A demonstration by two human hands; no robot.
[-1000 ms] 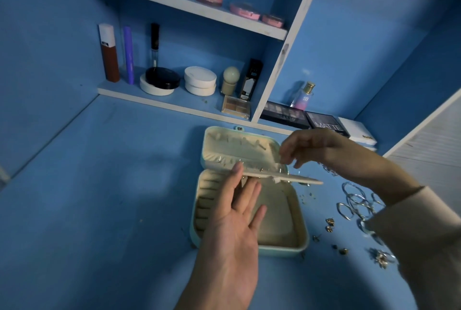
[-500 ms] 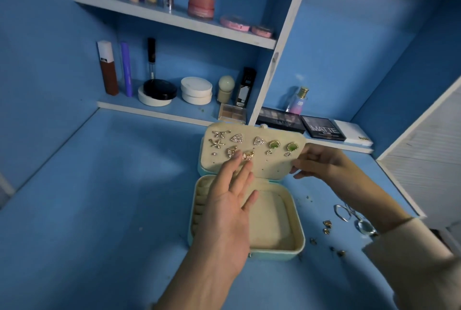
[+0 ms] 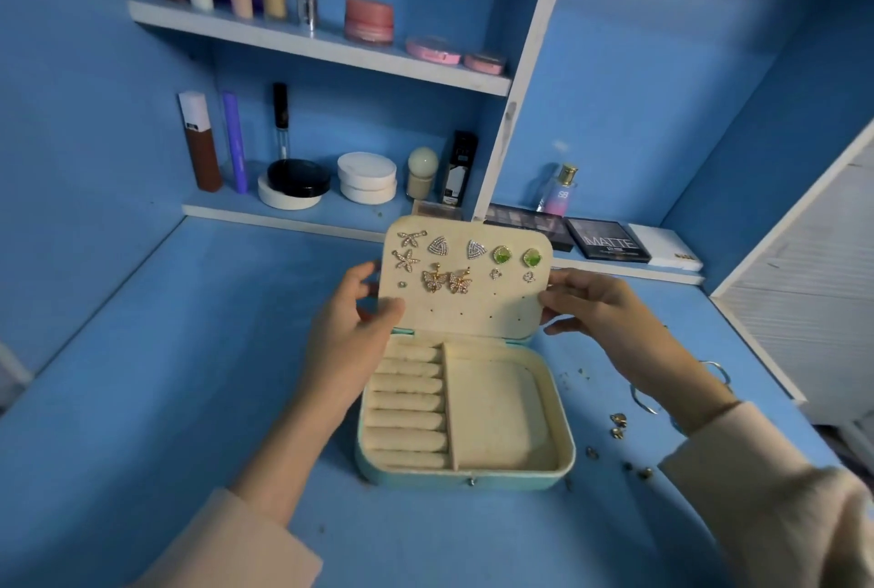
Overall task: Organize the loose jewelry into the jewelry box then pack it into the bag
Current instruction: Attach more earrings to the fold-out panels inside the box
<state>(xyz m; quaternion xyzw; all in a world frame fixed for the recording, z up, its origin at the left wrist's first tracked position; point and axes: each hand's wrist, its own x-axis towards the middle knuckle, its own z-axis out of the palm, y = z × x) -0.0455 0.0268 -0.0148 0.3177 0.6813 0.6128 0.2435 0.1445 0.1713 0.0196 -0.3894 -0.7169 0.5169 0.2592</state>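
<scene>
A pale green jewelry box (image 3: 466,479) lies open on the blue table, its cream interior showing ring rolls on the left and a bare compartment on the right. Its cream earring panel (image 3: 473,308) stands upright at the back, studded with several pairs of earrings (image 3: 447,281). My left hand (image 3: 352,332) pinches the panel's left edge, thumb on the front. The panel's right edge is pinched by my right hand (image 3: 600,317). Loose small earrings (image 3: 617,425) and silver hoops (image 3: 645,400) lie on the table to the box's right, partly hidden by my right sleeve.
Two shelves behind the box hold cosmetics: tubes, jars, round compacts (image 3: 366,175) and a perfume bottle (image 3: 560,190). Eyeshadow palettes (image 3: 607,239) lie on the low ledge at the back right. A white slatted surface (image 3: 804,284) stands at the right.
The earring panel swung up from nearly flat to upright, showing its earrings. My left hand moved from over the box to grip the panel's left edge. The view shifted closer.
</scene>
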